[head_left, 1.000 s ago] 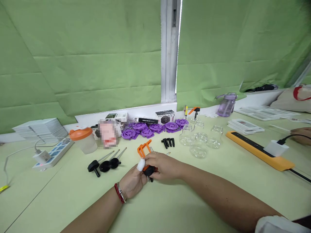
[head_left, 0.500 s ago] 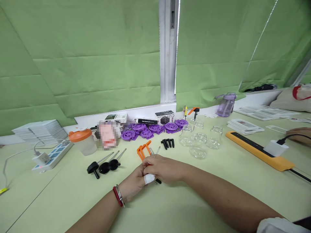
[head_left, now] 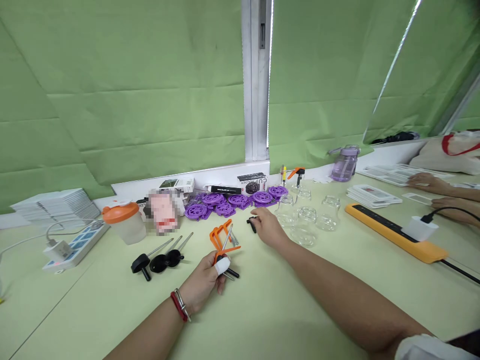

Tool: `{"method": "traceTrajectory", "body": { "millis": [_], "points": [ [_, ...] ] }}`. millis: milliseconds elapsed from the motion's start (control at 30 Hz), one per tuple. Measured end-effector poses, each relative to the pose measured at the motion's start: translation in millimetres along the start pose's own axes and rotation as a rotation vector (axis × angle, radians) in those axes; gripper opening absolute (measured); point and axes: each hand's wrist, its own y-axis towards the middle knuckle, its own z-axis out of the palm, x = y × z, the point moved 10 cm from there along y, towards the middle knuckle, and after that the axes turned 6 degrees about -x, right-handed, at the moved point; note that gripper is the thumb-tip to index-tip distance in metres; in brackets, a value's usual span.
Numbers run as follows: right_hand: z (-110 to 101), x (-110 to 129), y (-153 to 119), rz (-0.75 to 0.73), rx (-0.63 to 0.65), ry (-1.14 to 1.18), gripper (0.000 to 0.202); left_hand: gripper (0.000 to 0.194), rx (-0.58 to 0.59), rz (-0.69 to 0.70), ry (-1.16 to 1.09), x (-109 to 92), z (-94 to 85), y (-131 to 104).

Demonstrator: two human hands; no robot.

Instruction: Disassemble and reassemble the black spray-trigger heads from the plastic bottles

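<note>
Right hand [head_left: 267, 229]: moved away to the small black pieces [head_left: 253, 227]; can't tell its grip.
Left hand [head_left: 204, 281]: clamped on an orange-and-black piece [head_left: 230, 250].
Orange handles [head_left: 215, 238]: just beyond, on the table [head_left: 281, 310].

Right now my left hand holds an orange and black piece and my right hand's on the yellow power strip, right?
No: the head view shows your right hand at small black parts, not the power strip. Your left hand holds that piece.

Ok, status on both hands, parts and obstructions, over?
Left hand gripping orange-and-black piece. Right hand at small black parts, fingers' grip unclear. Clear jars close on its right, possible snag.
</note>
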Motion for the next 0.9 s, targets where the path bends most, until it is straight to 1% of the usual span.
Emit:
{"method": "traceTrajectory", "body": {
  "millis": [33,67,133,233,433,600,700,833,900],
  "points": [
    [0,-22,3,0.125,0.001,-0.115,0.028,0.030,-0.010,0.011,-0.012,-1,-1.2,1],
    [0,-37,5,0.185,0.006,-0.168,0.028,0.029,-0.023,0.026,-0.016,-2,-2.4,1],
    [3,-56,7,0.253,0.031,-0.235,0.027,0.028,-0.045,0.057,-0.003,-6,-4.3,0],
    [10,-70,7,0.308,0.075,-0.283,0.024,0.027,-0.061,0.087,0.035,-11,-5.7,0],
    [20,-81,6,0.371,0.123,-0.348,0.021,0.028,-0.065,0.086,0.038,-8,-8.7,2],
    [21,-85,5,0.388,0.134,-0.365,0.021,0.025,-0.052,0.082,0.042,-7,-7.9,3],
    [16,-81,7,0.376,0.112,-0.364,0.021,0.025,-0.048,0.094,0.022,-11,-7.6,2],
    [4,-59,8,0.296,0.052,-0.342,0.025,0.028,-0.095,0.111,-0.004,-17,-15.1,2],
    [1,-38,6,0.188,0.032,-0.289,0.025,0.029,-0.136,0.125,-0.032,-20,-22.0,2]
  ]
}}
